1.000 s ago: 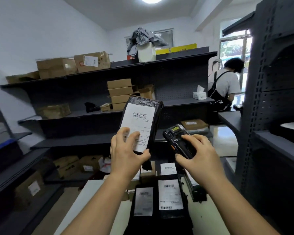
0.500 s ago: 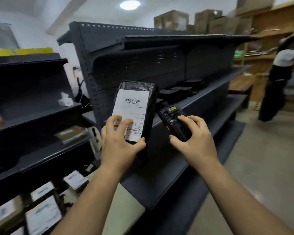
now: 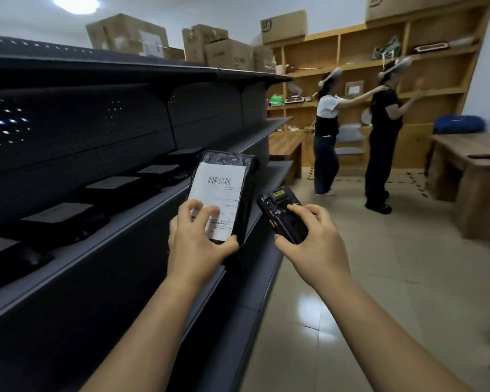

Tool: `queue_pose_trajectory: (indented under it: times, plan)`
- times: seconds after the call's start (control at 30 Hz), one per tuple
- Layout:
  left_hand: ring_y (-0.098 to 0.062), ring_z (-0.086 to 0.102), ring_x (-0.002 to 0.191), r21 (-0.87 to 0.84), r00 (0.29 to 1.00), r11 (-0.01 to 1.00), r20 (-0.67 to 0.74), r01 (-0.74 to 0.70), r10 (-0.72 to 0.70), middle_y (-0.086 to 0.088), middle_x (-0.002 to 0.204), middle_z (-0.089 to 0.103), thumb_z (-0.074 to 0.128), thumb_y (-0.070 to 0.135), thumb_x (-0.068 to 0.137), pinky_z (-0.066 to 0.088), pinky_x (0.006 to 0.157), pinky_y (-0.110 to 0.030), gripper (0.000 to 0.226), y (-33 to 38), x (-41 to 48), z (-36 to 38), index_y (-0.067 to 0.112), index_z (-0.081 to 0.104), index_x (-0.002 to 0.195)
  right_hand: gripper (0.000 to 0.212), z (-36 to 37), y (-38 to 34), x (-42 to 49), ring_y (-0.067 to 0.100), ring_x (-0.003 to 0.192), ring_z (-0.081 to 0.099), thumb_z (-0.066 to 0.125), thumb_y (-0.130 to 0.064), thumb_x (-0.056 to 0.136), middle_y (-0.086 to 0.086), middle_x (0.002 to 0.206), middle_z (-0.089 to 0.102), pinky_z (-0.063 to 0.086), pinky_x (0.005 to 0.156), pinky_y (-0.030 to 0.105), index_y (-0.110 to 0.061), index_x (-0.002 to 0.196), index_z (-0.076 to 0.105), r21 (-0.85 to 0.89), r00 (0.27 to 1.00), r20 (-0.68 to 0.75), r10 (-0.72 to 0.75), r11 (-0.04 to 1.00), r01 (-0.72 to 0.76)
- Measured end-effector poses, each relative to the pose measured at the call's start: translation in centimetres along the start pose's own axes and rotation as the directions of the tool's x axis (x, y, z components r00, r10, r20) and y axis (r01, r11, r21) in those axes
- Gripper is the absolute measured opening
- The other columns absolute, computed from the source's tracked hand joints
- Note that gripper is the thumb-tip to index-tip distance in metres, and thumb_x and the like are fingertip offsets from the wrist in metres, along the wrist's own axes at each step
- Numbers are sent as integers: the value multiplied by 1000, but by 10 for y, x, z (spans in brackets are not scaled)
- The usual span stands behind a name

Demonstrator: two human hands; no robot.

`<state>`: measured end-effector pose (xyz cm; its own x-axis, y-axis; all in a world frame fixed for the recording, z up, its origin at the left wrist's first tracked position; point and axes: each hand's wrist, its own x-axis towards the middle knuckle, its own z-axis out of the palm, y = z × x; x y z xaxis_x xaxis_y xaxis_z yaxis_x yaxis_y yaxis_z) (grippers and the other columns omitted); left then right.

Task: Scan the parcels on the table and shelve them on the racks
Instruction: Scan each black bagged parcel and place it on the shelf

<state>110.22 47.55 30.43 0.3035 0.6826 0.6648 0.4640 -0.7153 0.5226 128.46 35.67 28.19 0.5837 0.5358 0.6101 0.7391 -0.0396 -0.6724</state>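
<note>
Left grip (image 3: pixel 195 246) curled round black parcel (image 3: pixel 248 190) (label (image 3: pixel 218 190) facing camera), right grip (image 3: pixel 316 247) clasping scanner (image 3: pixel 280 215).

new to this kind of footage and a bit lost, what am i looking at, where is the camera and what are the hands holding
There is no machine here. A person wears one wide-angle camera on the head, looking forward and down, so every picture comes from that one view and you see their own arms. The left hand grips a black parcel with a white barcode label, held upright. The right hand holds a scanner beside it. To the left stands a dark rack. Other parcels lie in a row on its shelf, and boxes sit on top. Two people stand by wooden shelves at the back.
</note>
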Motion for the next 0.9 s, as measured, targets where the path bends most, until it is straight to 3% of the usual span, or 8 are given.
queue_pose_trajectory:
  times: [0.2, 0.4, 0.67, 0.9]
  plan:
    - [-14, 36, 112, 16, 999, 999, 26, 29, -29, 15, 128, 37, 84, 40, 62, 42, 100, -42, 56, -26, 50, 69, 30, 63, 113, 64, 47, 56, 64, 20, 110, 57, 61, -53, 63, -7, 126, 50, 51, 92, 40, -35, 124, 60, 12, 999, 28, 30, 999, -30]
    - [-13, 35, 110, -19, 996, 996, 29, 86, -85, 16, 127, 37, 83, 39, 63, 41, 100, -38, 55, -64, 134, 167, 30, 63, 114, 60, 109, 125, 157, 19, 112, 56, 72, -42, 68, -9, 127, 48, 50, 91, 38, -35, 126, 60, -15, 995, 82, 60, 998, -59]
    - [-16, 38, 114, -24, 992, 995, 84, 97, -94, 15, 127, 38, 84, 36, 63, 41, 102, -38, 56, -66, 234, 293, 28, 65, 115, 66, 137, 214, 271, 17, 115, 54, 60, -53, 63, -11, 128, 47, 50, 93, 38, -38, 127, 57, -32, 992, 89, 91, 996, -88]
    - [-12, 36, 109, 11, 990, 991, -32, 137, -137, 20, 120, 35, 84, 35, 63, 37, 98, -29, 53, -61, 311, 386, 28, 65, 112, 61, 162, 293, 382, 16, 112, 55, 71, -46, 67, -11, 126, 48, 51, 91, 37, -37, 126, 59, 51, 988, 157, -2, 999, -6]
